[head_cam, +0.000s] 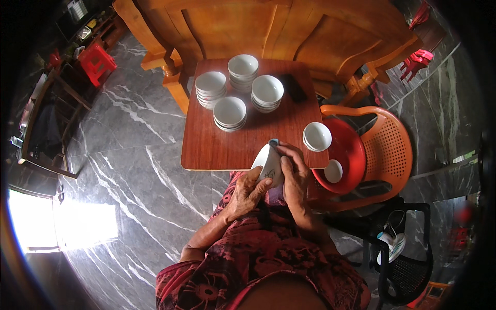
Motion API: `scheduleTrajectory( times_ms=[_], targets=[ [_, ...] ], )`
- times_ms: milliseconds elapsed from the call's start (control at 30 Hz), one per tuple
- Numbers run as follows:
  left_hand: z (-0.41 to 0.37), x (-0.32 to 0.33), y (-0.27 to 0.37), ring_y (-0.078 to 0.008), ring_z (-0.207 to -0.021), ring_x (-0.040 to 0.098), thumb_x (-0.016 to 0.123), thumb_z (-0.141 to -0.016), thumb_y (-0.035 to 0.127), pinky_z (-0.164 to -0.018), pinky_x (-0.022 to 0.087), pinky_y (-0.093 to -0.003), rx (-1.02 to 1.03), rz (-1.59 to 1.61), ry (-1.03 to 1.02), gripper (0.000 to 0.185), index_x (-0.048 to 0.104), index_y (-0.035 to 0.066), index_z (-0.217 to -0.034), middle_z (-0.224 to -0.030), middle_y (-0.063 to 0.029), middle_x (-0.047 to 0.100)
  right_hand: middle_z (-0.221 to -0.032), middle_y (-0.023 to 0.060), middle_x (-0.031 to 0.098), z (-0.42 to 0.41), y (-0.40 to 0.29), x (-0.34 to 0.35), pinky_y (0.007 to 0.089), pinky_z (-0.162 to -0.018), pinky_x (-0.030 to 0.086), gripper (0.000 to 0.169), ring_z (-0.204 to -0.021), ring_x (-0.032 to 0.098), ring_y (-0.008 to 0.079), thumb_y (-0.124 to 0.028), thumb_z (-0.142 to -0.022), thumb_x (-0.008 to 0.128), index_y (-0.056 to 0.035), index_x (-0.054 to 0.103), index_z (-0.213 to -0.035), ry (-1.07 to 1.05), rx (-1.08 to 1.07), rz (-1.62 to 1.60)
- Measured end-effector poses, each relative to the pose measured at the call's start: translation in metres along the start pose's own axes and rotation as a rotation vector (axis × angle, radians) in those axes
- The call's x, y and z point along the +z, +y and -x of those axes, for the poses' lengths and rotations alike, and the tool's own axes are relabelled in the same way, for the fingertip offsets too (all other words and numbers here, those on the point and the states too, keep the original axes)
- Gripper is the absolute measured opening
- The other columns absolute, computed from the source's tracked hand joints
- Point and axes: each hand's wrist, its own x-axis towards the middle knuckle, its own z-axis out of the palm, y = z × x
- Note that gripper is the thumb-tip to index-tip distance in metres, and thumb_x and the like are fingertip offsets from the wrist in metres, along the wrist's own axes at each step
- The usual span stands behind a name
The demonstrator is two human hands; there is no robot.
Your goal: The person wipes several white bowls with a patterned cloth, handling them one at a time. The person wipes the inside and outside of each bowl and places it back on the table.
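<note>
A white bowl (271, 166) with a dark printed motif is tilted on its side between my hands, just past the table's near edge. My left hand (248, 190) grips its lower left rim, the thumb against the outer wall. Fingers of my right hand (296, 170) press a bluish cloth (274, 142) at the far rim, while the thumb lies along the bowl's side. Farther back on the reddish-brown wooden table (217, 151) stand stacks of white bowls, among them a front stack (229, 112) and a right stack (267, 93). A short stack (317, 136) sits at the right corner.
To the right, an orange plastic chair (387, 143) carries a red basin (348, 135) with a white bowl (333, 171) in it. A dark flat object (293, 88) lies on the table's far right. Behind rises a wooden bench (248, 27). A black chair (407, 271) holds a small fan (391, 246).
</note>
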Motion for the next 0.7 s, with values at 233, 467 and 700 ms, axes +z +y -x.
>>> scheduleTrajectory(
  times_ms=[233,467,700],
  targets=[
    [-0.005,0.004,-0.019,-0.0077,-0.064,0.045,0.054,-0.094,0.019,-0.055,0.038,-0.0255,-0.054,0.237,0.081,0.024,0.053,-0.002,-0.104,-0.070,-0.0036,0.053,-0.122,0.0154,0.052,0.020,-0.033,0.003,0.0384,-0.095,0.041,0.034,-0.112,0.051,0.0302,-0.009,-0.084,0.061,-0.0040,0.057,-0.118,-0.159,-0.400,0.379],
    [0.007,-0.017,0.005,-0.0078,-0.064,0.050,0.058,-0.088,0.025,-0.056,0.039,-0.0230,-0.079,0.036,-0.071,0.033,0.061,-0.005,-0.101,-0.069,-0.0022,0.055,-0.125,0.0154,0.052,-0.017,-0.009,-0.019,0.0364,-0.097,0.040,0.040,-0.115,0.050,0.0255,-0.032,-0.094,0.049,-0.0041,0.055,-0.122,-0.407,-0.171,0.091],
    [0.008,-0.019,0.027,-0.0075,-0.067,0.048,0.057,-0.086,0.025,-0.061,0.038,-0.0225,-0.023,0.310,-0.019,0.030,0.061,-0.005,-0.091,-0.070,0.0002,0.054,-0.124,0.0190,0.052,0.008,0.019,0.001,0.0357,-0.096,0.042,0.062,-0.112,0.053,0.0246,-0.048,-0.096,0.033,0.0019,0.044,-0.131,-0.369,0.504,-0.952]
  ],
)
